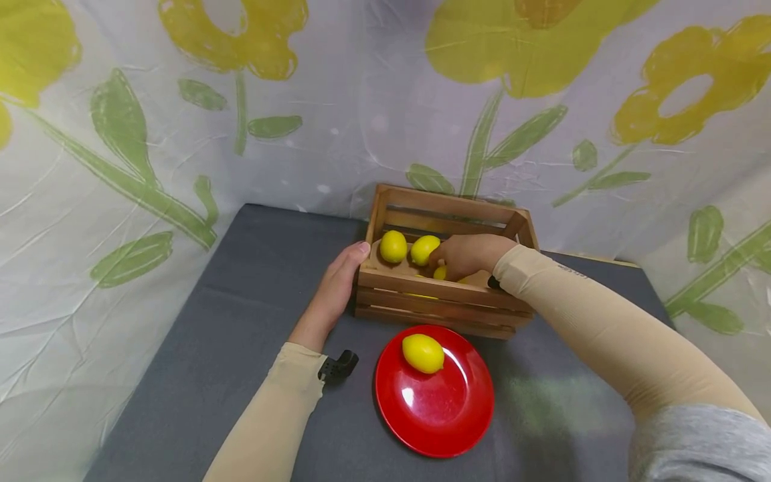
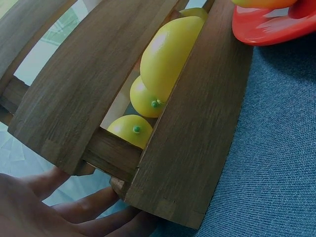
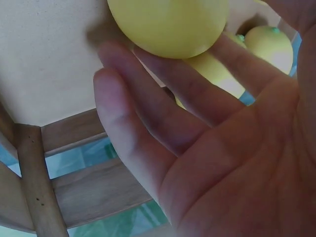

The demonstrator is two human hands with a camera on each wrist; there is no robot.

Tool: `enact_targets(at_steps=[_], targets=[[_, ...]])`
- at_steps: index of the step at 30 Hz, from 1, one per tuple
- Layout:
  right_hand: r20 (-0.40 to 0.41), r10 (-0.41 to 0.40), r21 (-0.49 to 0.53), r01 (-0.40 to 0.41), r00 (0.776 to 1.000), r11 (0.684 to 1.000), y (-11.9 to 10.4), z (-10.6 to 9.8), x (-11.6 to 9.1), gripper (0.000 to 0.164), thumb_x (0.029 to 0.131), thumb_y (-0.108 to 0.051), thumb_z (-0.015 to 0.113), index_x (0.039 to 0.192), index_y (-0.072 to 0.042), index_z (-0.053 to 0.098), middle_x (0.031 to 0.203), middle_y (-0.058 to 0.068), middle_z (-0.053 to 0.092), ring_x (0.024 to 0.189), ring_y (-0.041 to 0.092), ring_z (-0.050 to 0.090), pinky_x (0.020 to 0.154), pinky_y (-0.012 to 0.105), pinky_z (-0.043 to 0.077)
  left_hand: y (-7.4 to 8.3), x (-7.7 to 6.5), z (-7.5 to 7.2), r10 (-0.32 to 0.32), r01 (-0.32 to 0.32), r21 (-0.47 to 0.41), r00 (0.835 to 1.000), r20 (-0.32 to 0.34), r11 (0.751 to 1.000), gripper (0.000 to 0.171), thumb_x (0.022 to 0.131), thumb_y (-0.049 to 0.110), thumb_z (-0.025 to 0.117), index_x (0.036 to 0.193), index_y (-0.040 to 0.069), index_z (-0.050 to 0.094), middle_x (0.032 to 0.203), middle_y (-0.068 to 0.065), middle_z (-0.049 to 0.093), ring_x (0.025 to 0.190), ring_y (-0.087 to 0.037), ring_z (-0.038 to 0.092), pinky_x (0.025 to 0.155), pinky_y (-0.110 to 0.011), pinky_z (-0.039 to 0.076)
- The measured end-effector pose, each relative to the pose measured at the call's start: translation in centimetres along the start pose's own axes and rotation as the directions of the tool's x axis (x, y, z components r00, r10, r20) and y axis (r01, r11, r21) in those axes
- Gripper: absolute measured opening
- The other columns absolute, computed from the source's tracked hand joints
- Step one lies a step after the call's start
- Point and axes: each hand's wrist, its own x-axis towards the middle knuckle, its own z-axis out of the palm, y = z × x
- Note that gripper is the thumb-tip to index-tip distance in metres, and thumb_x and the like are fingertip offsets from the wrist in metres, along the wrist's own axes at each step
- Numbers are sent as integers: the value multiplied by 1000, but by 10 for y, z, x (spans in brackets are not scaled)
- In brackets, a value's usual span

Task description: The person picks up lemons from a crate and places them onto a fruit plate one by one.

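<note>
- Head view, nearest the wearer: a red plate (image 1: pixel 434 415) lies on the dark tabletop (image 1: pixel 259 301), to the right of the left hand (image 1: pixel 334 281) and on its near side. One lemon (image 1: pixel 423 353) sits on that plate, apart from either hand.
- Beyond the plate's left side, the left hand rests against the left end of a wooden crate (image 1: pixel 446 290). In the left wrist view its fingers are spread and fairly straight, touching that end.
- Farther right, the right hand (image 1: pixel 476 254) is inside the crate. Its fingers are apart and gently bent, with a yellow lemon (image 3: pixel 168 24) at their tips; the thumb's hold does not show, so I cannot tell whether it is pinched.
- Left of the right hand, a lemon (image 1: pixel 393 247) lies well clear, another lemon (image 1: pixel 425 250) just beside the fingers; a partly hidden lemon (image 1: pixel 440 272) is below them.
- Progress, as I judge it: partway. One lemon is on the plate; several are in the crate, exact count hidden.
- Farthest, beyond both hands: flowered cloth (image 1: pixel 337 127).
</note>
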Motion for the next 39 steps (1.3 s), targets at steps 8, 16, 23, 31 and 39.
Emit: enact_targets(at_steps=[8,16,23,31,39], targets=[[9,11,12,-11,1000,1000,1,2,2,55,100,-7,63,153,-20,62,156,13,60,136,31,58,116,50,52,1,0,2,4,-4,8,1000,-15,1000,76,106,60,47,166,14,43,173,-8,40,162,-30,34,135,-57,23],[6,21,-4,-21,1000,1000,1,1,1,56,100,-8,62,154,-20,61,156,14,59,137,31,59,110,47,54,1,1,2,2,-1,16,1000,-16,1000,74,106,60,48,165,16,45,173,-6,41,162,-28,34,135,-55,23],[17,32,-12,-32,999,999,0,1,2,55,100,-9,62,154,-20,61,158,14,58,140,31,57,114,49,52,2,0,1,5,-5,11,1000,-12,1000,75,106,60,48,165,15,45,173,-7,40,162,-29,34,135,-56,23],[6,43,15,-43,999,999,2,0,-1,57,98,-9,65,154,-21,61,158,13,58,138,30,57,117,51,51,3,-1,2,-2,2,-4,1000,-16,1000,75,106,60,49,165,15,44,173,-6,41,162,-27,35,135,-53,23],[-74,11,14,-10,997,1000,8,-11,-15,54,95,-25,78,148,-19,66,157,12,58,144,35,54,121,54,46,2,-1,1,-7,7,0,1000,-3,1000,75,106,60,47,166,15,43,174,-7,40,163,-29,32,135,-56,22]])
